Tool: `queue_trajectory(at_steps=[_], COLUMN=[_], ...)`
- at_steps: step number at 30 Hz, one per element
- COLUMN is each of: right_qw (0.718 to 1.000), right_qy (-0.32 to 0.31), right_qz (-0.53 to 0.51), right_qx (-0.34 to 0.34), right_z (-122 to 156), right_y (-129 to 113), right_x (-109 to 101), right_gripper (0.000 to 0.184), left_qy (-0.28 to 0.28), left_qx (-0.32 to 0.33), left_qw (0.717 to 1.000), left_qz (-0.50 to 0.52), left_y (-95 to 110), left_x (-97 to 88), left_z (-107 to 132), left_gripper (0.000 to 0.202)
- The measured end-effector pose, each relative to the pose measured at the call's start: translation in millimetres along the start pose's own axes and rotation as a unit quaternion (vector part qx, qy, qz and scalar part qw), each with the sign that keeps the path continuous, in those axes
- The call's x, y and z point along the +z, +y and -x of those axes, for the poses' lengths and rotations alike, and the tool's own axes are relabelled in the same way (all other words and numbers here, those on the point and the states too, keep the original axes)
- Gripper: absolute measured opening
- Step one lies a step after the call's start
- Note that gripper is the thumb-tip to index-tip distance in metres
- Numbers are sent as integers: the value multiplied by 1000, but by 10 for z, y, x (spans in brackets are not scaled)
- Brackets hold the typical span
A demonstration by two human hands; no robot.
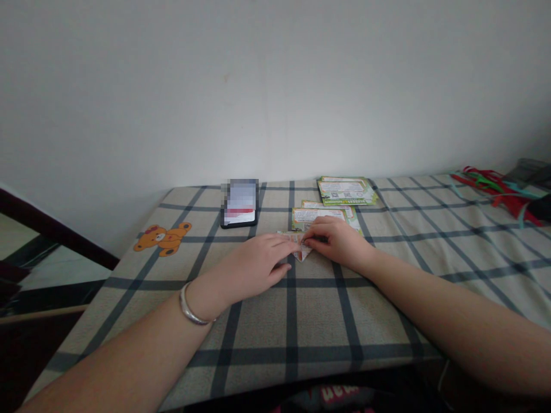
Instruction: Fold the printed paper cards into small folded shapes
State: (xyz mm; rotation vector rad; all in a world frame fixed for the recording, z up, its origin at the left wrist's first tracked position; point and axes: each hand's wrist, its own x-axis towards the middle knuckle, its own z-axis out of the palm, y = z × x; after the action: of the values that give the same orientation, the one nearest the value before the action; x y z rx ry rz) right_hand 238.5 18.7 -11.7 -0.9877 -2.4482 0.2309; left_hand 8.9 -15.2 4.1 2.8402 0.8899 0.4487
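Observation:
A small piece of folded printed paper [302, 253], coming to a point toward me, lies on the checked tablecloth between my hands. My left hand [261, 259] comes in from the left with its fingers stretched out, their tips resting on the paper's left side and the thumb apart. On the other side my right hand [334, 242] has its thumb and forefinger pinched at the paper's right edge. Just behind it are printed leaflets [308, 214] with green and orange borders, partly covered by my right hand. A silver bangle [189, 307] circles my left wrist.
A stack of similar leaflets [344, 189] lies farther back near the wall. Left of it is a phone [240, 203] with a lit, blurred screen. A bear picture [162, 239] marks the cloth's left side. Red and green ribbons [495, 189] are heaped at the far right.

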Motion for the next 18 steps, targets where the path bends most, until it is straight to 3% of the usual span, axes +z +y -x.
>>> queue_trajectory(at_steps=[10,15,18], right_qw=[999,996,998], right_qy=[14,29,6], right_qz=[-2,-26,-22], right_qx=[32,86,50], right_z=[6,25,41], right_y=[-5,-14,-16], right_x=[25,4,-49], right_gripper=[11,11,7], left_qy=[8,4,1], left_qx=[34,23,22], left_qw=[999,998,998], left_qz=[-42,-65,-60], left_y=[4,10,13], left_x=[59,73,69], left_z=[17,17,12], left_gripper=[32,32,32])
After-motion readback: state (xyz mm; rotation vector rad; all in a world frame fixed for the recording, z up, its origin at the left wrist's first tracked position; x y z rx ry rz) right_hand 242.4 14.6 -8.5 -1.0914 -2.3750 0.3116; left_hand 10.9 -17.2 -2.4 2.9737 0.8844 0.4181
